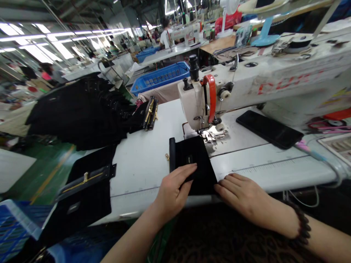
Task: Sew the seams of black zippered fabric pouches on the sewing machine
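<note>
A white metal sewing machine (pixel 192 102) with an orange lever (pixel 212 96) stands beyond the bare left grip (pixel 173 188), a black rectangular phone (pixel 270 129) beyond the bare right grip (pixel 246 199). Left of the left grip lies a black fabric piece (pixel 94 204) with a gold zipper (pixel 78 185). On the white table (pixel 133 168), a flat black fabric panel (pixel 204 162) lies under the left grip's fingers, its near corner touching the right grip; whether either pinches it cannot be told.

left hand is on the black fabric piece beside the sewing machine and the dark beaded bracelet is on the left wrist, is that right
Not quite: the head view shows the dark beaded bracelet on the wrist of the right hand. The left hand is indeed on the black fabric piece beside the sewing machine.
</note>
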Demonstrator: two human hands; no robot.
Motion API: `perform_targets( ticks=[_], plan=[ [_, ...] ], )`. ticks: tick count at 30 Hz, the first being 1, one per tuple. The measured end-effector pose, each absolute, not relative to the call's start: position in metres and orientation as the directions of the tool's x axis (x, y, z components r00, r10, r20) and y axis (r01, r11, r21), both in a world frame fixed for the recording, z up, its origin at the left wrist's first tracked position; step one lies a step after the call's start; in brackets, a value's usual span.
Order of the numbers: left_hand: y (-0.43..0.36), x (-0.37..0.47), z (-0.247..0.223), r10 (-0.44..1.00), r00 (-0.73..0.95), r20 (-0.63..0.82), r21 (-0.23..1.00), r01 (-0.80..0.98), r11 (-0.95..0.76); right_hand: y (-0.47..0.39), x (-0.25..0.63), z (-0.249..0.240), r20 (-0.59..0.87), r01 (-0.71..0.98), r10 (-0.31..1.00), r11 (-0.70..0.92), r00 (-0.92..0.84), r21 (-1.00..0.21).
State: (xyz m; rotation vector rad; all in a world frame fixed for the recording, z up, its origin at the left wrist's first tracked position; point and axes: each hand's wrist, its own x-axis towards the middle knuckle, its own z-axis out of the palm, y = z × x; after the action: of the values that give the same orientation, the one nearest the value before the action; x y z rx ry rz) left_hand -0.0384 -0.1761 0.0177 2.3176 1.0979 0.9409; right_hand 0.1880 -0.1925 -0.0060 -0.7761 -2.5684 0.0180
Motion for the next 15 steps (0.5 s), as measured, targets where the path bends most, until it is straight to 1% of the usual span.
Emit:
perform_targets(
  ticks=[3,5,10,12,15],
  plan=[
    [-0.180,-0.034,0.013,0.733,0.532,0.423,0.557,0.485,-0.674,-0.198,0.188,-0.012,0.523,0.496,0.489,0.857,-0.698,-0.139],
    [-0.181,-0.031,0.010,0.686,0.586,0.431,0.516,0.464,-0.720,-0.201,0.189,-0.016,0.559,0.493,0.472,0.861,-0.681,-0.127],
    [-0.184,-0.025,0.005,0.552,0.727,0.408,0.384,0.411,-0.827,-0.205,0.190,-0.024,0.623,0.458,0.419,0.883,-0.661,-0.108],
    [-0.184,-0.024,0.004,0.525,0.758,0.386,0.348,0.407,-0.844,-0.205,0.190,-0.025,0.638,0.441,0.410,0.889,-0.652,-0.121],
    [-0.185,-0.024,0.002,0.517,0.781,0.351,0.329,0.414,-0.849,-0.205,0.189,-0.023,0.650,0.418,0.394,0.899,-0.649,-0.128]
  ],
)
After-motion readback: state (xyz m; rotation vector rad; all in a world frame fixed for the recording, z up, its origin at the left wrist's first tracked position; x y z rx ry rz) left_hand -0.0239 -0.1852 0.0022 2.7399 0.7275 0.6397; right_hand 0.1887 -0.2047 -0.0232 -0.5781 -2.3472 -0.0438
